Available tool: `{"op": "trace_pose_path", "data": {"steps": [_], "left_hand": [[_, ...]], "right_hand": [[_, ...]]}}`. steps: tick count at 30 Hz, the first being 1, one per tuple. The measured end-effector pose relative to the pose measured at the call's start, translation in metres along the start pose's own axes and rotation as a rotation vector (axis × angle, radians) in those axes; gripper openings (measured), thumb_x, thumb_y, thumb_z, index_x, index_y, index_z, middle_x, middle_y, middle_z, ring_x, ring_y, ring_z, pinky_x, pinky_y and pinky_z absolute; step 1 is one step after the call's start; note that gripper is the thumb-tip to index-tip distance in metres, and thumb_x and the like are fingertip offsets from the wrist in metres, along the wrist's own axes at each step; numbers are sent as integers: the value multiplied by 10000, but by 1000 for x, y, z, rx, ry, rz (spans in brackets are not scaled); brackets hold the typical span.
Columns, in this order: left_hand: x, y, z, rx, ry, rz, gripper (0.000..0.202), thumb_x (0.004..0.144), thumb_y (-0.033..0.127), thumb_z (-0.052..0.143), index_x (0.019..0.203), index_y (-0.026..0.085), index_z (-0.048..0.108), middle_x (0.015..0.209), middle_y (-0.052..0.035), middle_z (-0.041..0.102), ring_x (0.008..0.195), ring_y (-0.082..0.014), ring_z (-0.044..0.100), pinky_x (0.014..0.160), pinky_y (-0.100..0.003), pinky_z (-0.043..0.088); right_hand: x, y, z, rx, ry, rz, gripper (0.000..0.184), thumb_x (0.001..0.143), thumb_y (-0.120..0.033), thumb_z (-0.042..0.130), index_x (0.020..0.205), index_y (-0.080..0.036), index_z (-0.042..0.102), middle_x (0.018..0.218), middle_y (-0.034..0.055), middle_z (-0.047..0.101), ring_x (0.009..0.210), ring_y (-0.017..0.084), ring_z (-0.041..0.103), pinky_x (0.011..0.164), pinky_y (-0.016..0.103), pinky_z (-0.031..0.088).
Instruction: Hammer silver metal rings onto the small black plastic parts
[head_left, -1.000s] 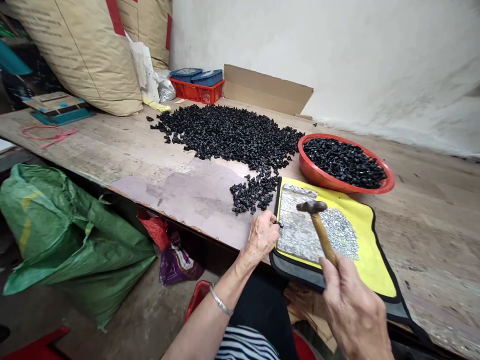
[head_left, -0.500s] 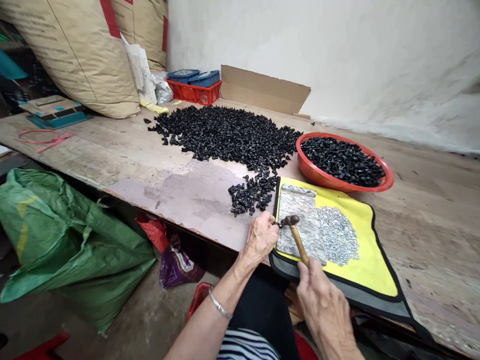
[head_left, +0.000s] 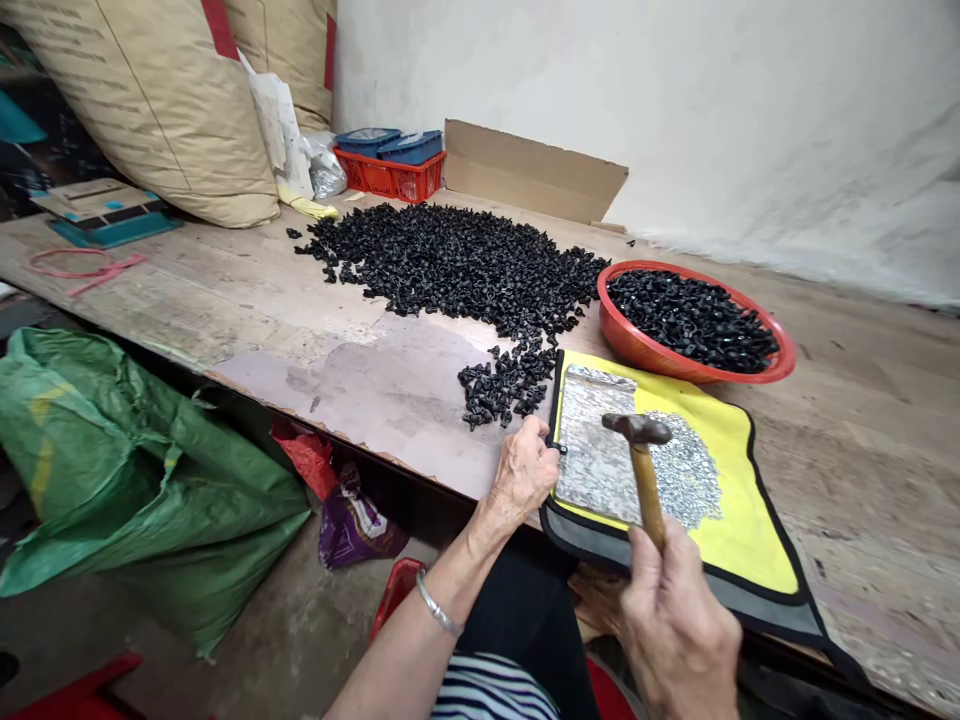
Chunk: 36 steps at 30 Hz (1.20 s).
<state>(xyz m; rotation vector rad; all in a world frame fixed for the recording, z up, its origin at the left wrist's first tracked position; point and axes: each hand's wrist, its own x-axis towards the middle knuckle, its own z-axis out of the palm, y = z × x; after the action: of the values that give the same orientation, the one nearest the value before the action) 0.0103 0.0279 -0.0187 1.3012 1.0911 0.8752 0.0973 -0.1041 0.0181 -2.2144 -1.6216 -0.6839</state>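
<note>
My left hand [head_left: 525,465] pinches a small black plastic part [head_left: 559,449] at the left edge of a worn metal plate [head_left: 596,450]. In my right hand [head_left: 679,620] is a hammer [head_left: 646,480], gripped by its wooden handle. Its dark head is raised above the plate, apart from the black part. The plate lies on a yellow mat [head_left: 750,520] with black edging. Beside the plate, a heap of tiny silvery metal pieces [head_left: 694,475] is spread on the mat; the hammer covers some of it.
A big pile of black parts [head_left: 457,260] lies on the wooden table [head_left: 862,420]. A red bowl [head_left: 784,365] full of them stands behind the mat. Farther back are a red basket [head_left: 390,180] and large paper sacks [head_left: 172,120]. A green sack [head_left: 135,480] hangs low at the left.
The hammer has lifted off the black part and moved right, with my right hand shifting right and lower in view. My left hand keeps its pinch at the plate's edge.
</note>
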Motion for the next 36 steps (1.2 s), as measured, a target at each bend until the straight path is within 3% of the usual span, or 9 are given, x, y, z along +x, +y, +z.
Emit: {"op": "trace_pose_path", "data": {"steps": [5, 11, 16, 20, 22, 26, 29, 32, 36], "left_hand": [[0, 0, 0, 18, 13, 19, 213, 657, 137, 503, 858, 208, 503, 499, 74, 445, 427, -86, 346, 431, -214, 256], [0, -1, 0, 47, 13, 39, 203, 667, 138, 496, 859, 204, 499, 490, 74, 428, 435, -87, 350, 440, -216, 260], [1, -3, 0, 79, 6, 53, 229, 672, 123, 479, 888, 196, 481, 500, 81, 423, 433, -79, 345, 438, -210, 239], [1, -6, 1, 97, 11, 88, 221, 679, 119, 458, 885, 200, 465, 489, 88, 407, 431, -76, 340, 436, -210, 218], [1, -7, 1, 95, 12, 93, 214, 682, 119, 453, 879, 200, 463, 488, 88, 413, 426, -74, 340, 433, -210, 217], [1, -6, 2, 67, 7, 68, 234, 669, 114, 463, 892, 186, 471, 496, 83, 450, 402, -65, 352, 410, -201, 238], [0, -2, 1, 9, 15, 32, 259, 650, 105, 466, 898, 180, 468, 495, 87, 473, 358, -54, 357, 369, -183, 249], [-5, 7, -4, -151, -13, -53, 268, 642, 129, 490, 903, 178, 450, 488, 92, 492, 309, -58, 373, 306, -163, 261], [-18, 17, -17, -586, -213, -76, 316, 647, 193, 588, 925, 163, 440, 494, 67, 549, 282, -57, 374, 256, -146, 303]], "right_hand": [[4, 3, -1, -1, -233, -14, 320, 907, -292, 365, 1026, -132, 615, 562, 39, 651, 368, 162, 545, 377, 251, 312], [9, 2, -16, 116, 27, 148, 395, 898, -350, 399, 1151, -95, 564, 873, 139, 698, 537, 165, 621, 498, 248, 417], [-1, -1, 1, 41, -223, 18, 365, 907, -304, 349, 1062, -127, 628, 607, 56, 667, 377, 147, 541, 389, 249, 327], [-2, 3, -2, 96, -96, 107, 382, 903, -306, 389, 1184, -119, 568, 857, 110, 708, 553, 175, 634, 493, 252, 416], [-4, 0, -3, 98, -68, 164, 404, 902, -301, 385, 1205, -94, 554, 888, 142, 701, 538, 179, 625, 496, 265, 417], [-5, -7, 5, 142, -294, 171, 397, 883, -310, 374, 1131, -112, 613, 724, 125, 691, 440, 187, 574, 433, 280, 371], [3, 0, 8, 379, -435, 410, 416, 838, -380, 420, 1150, -167, 593, 621, 69, 644, 448, 179, 552, 430, 273, 380], [12, 12, 5, 885, -511, 757, 508, 757, -479, 519, 1175, -190, 538, 590, 1, 585, 425, 137, 496, 375, 241, 375], [21, 20, 9, 1318, -523, 991, 730, 646, -450, 640, 1282, -168, 419, 557, -47, 560, 393, 113, 458, 337, 222, 372]]}}
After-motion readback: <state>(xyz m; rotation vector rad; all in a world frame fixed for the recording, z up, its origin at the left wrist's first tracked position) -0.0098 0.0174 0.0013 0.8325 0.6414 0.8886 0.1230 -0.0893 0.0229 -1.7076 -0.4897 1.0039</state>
